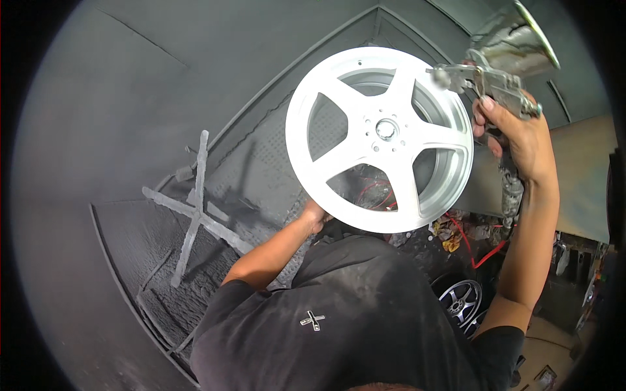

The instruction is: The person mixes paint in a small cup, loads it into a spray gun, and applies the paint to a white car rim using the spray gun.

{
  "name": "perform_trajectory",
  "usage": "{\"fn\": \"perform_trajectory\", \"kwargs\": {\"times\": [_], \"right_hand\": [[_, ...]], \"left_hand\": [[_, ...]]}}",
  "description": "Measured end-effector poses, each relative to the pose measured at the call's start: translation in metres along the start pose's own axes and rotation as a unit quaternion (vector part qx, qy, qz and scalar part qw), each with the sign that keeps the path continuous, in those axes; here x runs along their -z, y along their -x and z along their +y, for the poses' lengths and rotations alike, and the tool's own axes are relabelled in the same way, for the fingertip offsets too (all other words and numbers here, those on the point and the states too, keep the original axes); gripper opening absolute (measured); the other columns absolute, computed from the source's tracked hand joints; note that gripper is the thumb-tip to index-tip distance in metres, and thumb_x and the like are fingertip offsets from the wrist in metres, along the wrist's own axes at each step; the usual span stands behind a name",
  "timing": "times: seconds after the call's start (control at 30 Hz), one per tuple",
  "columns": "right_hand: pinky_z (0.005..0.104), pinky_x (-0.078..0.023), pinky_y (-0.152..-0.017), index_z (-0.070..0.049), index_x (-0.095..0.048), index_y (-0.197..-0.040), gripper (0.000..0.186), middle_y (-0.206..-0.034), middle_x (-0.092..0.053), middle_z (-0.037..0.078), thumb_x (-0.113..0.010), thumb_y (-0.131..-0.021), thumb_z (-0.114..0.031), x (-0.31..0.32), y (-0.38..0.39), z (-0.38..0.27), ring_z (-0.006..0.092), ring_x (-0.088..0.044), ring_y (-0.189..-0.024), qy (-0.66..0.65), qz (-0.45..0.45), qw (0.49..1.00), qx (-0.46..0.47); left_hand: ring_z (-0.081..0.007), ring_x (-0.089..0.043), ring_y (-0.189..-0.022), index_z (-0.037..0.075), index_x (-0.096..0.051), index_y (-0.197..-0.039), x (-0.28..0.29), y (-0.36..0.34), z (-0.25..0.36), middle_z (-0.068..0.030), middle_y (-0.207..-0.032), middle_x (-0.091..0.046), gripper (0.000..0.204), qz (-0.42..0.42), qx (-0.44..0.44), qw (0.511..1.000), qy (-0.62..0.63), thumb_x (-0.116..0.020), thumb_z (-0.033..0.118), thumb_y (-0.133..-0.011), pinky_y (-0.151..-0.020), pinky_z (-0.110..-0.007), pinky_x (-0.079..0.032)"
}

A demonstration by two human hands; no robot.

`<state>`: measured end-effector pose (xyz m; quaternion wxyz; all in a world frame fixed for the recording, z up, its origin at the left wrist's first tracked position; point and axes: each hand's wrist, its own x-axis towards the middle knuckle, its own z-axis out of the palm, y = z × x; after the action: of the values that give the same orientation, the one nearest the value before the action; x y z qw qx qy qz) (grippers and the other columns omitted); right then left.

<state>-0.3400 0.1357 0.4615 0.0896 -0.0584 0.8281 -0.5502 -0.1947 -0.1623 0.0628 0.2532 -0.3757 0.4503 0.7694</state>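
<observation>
A white five-spoke wheel rim point(386, 171) faces me, its centre hole and ring of bolt holes in plain sight. My right hand point(521, 133) is closed around the handle of a paint spray gun point(492, 81), raised beside the wheel's upper right edge. The gun carries a wide metal cup point(518, 45), streaked with paint, and its nozzle points left across the rim. Down at the wheel's lower left edge is my left hand point(316, 216). Its fingers disappear behind the rim, so whether they grip it is hidden.
A grey, paint-crusted cross-shaped stand point(199, 212) is on the left near dark grey walls. A red hose point(479, 264) runs at the lower right, beside crumpled yellow material point(450, 241). Another spoked wheel point(462, 303) lies low beside my right arm.
</observation>
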Motion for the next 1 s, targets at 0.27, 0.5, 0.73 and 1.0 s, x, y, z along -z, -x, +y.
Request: {"fn": "perform_trajectory", "kwargs": {"times": [0.27,0.5,0.73,1.0], "right_hand": [[0.0233,-0.04,-0.045,-0.006,-0.064,-0.091,0.02,-0.073,-0.063,0.001,-0.067,-0.094,-0.025,0.002,-0.007,0.013,0.0077,-0.058,-0.065,0.033,-0.069,0.997,-0.024],[0.0225,-0.039,-0.045,-0.003,-0.067,-0.11,0.024,-0.069,-0.063,0.0,-0.069,-0.093,-0.02,-0.026,0.014,0.008,0.0062,-0.051,-0.052,0.017,-0.071,0.997,-0.035],[0.0272,-0.048,-0.064,0.005,-0.057,-0.134,0.047,-0.079,-0.063,0.004,-0.07,-0.092,-0.01,-0.035,0.027,0.015,0.0103,-0.054,-0.067,0.063,-0.029,0.996,0.051],[0.0265,-0.047,-0.064,0.003,-0.057,-0.136,0.05,-0.081,-0.062,0.002,-0.071,-0.089,-0.009,-0.038,0.053,0.003,0.0087,-0.055,-0.069,0.05,-0.032,0.998,-0.029]], "left_hand": [[-0.0172,-0.059,-0.106,0.013,-0.059,-0.121,-0.006,0.021,0.008,-0.0042,-0.116,-0.064,0.028,-0.034,0.069,0.993,-0.09,-0.046,0.031,-0.105,-0.095,-0.04,-0.048],[-0.0254,-0.063,-0.107,0.001,-0.058,-0.129,0.02,-0.019,0.031,-0.0127,-0.119,-0.066,0.038,-0.005,-0.062,0.998,-0.03,-0.053,0.026,-0.101,-0.096,-0.043,-0.049],[-0.0253,-0.064,-0.107,0.002,-0.058,-0.13,0.003,-0.005,0.031,-0.0113,-0.119,-0.067,0.039,0.02,-0.042,0.999,-0.013,-0.051,0.028,-0.102,-0.095,-0.042,-0.05],[-0.0183,-0.065,-0.098,0.009,-0.06,-0.122,-0.009,0.008,0.009,-0.0061,-0.111,-0.068,0.03,-0.034,-0.004,0.999,-0.024,-0.045,0.029,-0.105,-0.082,-0.035,-0.054]]}}
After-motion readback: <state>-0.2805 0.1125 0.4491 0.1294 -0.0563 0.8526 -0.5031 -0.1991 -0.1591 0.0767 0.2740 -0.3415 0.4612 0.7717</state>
